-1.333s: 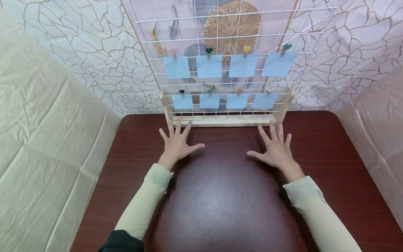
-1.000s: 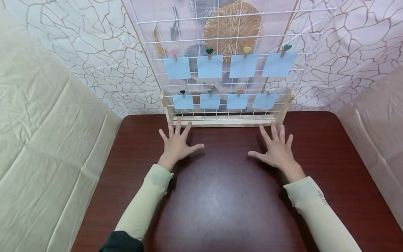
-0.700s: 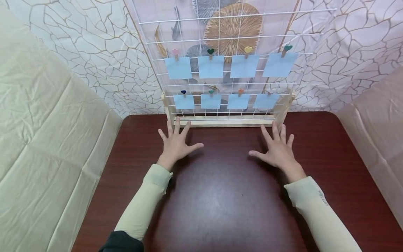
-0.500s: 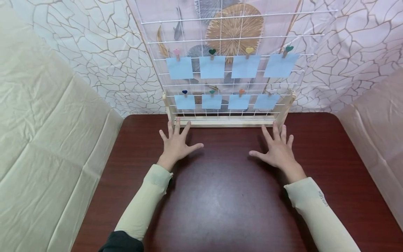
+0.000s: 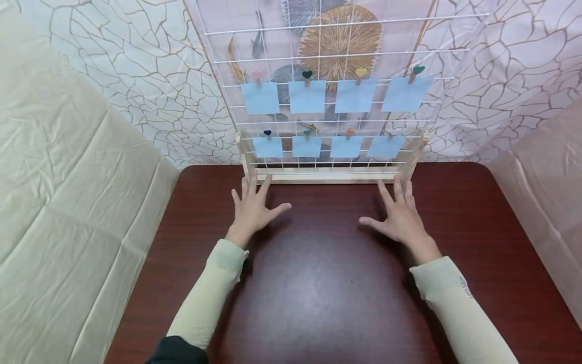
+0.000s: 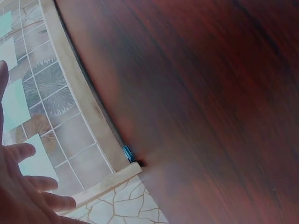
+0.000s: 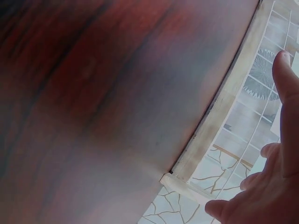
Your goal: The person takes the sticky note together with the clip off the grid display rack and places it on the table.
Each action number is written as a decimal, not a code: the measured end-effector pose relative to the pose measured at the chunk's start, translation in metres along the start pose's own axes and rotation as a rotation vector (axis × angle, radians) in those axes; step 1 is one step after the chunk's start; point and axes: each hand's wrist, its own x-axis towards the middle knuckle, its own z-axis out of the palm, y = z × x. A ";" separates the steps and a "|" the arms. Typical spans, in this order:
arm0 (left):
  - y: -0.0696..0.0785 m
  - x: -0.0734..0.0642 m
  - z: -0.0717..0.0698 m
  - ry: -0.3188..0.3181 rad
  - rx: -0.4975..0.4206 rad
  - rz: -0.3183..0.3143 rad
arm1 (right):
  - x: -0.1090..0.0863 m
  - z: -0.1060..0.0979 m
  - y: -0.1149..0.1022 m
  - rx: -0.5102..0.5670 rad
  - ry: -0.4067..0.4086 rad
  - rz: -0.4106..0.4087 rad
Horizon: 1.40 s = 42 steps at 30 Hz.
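My left hand [image 5: 251, 211] is held with spread fingers over the table, its fingertips near the left end of a wooden stand [image 5: 327, 178]. At the stand's right end, my right hand [image 5: 401, 217] has its fingers extended and thumb pointing inward. Neither hand holds anything. A white wire grid rises from the stand. Two rows of light blue cards hang on it, among them an upper card [image 5: 307, 96] and a lower card [image 5: 346, 147]. Small pegs with coloured hearts, such as a yellow heart peg [image 5: 361, 73], pin the cards.
The dark red-brown table [image 5: 318, 283] lies under both forearms. Cream padded panels flank it, with the left panel [image 5: 68, 212] and right panel [image 5: 541, 192] sloping outward. A crackle-patterned cloth [image 5: 150, 65] hangs behind. A small blue piece [image 6: 127, 153] sits at the stand's base.
The left hand has shifted slightly left, and its fingers have drawn a little closer together. The right hand's outer fingers are closer together too. The head view has shifted slightly.
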 end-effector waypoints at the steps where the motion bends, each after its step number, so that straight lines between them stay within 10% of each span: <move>1: -0.001 0.000 0.000 0.010 -0.009 0.003 | 0.000 0.000 0.000 0.001 0.000 0.001; 42: -0.020 -0.002 0.008 0.172 -0.626 -0.041 | 0.021 0.028 -0.044 0.266 -0.018 -0.074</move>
